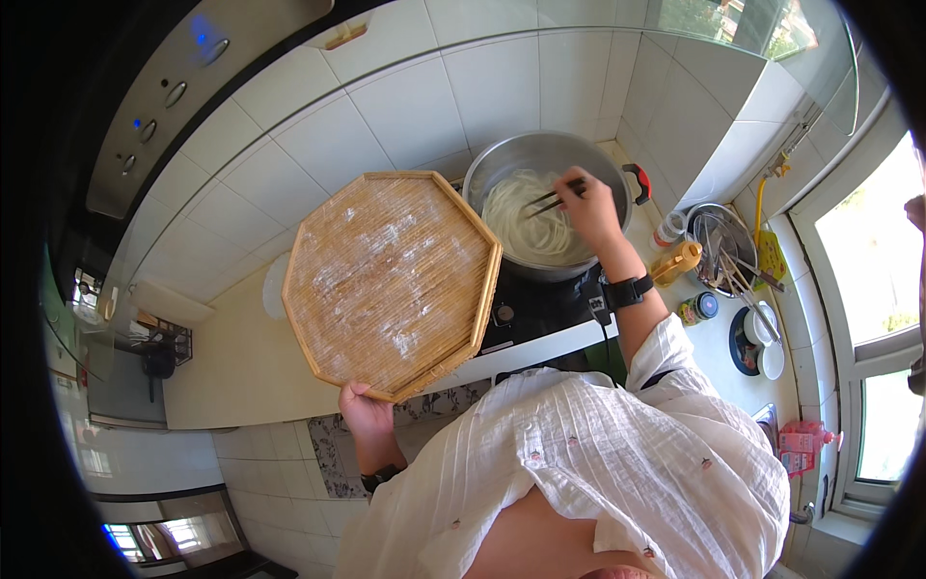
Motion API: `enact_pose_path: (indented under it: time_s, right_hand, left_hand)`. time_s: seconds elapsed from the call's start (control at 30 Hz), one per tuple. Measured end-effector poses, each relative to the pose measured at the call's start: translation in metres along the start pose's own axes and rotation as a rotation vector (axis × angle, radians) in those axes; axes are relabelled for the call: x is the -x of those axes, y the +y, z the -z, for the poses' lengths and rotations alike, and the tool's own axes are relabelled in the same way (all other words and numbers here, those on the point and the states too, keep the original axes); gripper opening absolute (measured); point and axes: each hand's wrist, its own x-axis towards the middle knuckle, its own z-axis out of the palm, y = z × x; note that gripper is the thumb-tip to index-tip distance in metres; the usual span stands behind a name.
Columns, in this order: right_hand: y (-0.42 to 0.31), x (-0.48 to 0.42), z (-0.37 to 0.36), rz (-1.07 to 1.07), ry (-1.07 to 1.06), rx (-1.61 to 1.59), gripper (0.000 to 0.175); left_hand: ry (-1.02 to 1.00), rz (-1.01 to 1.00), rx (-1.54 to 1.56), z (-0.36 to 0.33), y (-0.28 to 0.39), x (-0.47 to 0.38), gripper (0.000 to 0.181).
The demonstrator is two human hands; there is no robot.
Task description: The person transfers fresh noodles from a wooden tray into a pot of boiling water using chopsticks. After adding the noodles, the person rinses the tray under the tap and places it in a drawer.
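Note:
My left hand (367,412) grips the lower edge of an octagonal woven bamboo tray (394,279), which is dusted with white powder and holds no food. In my right hand (593,211) is a pair of dark chopsticks (544,205), their tips among pale noodles (524,221). The noodles lie in cloudy liquid inside a large steel pot (506,155) with a red and black handle. The pot stands on a black cooktop (539,307), and the tray is held just left of it, hiding part of the cooktop.
A glass range hood edge curves overhead, with its control panel (163,101) at upper left. On the counter (712,344) at right stand a yellow-capped bottle (676,262), a jar (698,309), a steel bowl of utensils (723,246) and white bowls (771,360). A window is at far right.

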Motion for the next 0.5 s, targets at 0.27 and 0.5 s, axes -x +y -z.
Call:
enact_pose_path:
  time_s: [0.27, 0.5]
  right_hand:
    - [-0.005, 0.015, -0.011, 0.055, -0.137, 0.183, 0.012]
    - [-0.004, 0.008, 0.009, -0.059, 0.192, 0.477, 0.014]
  left_hand:
    - [-0.051, 0.027, 0.03, 0.001, 0.003, -0.002, 0.064]
    - [-0.088, 0.026, 0.017, 0.006, -0.001, -0.006, 0.067]
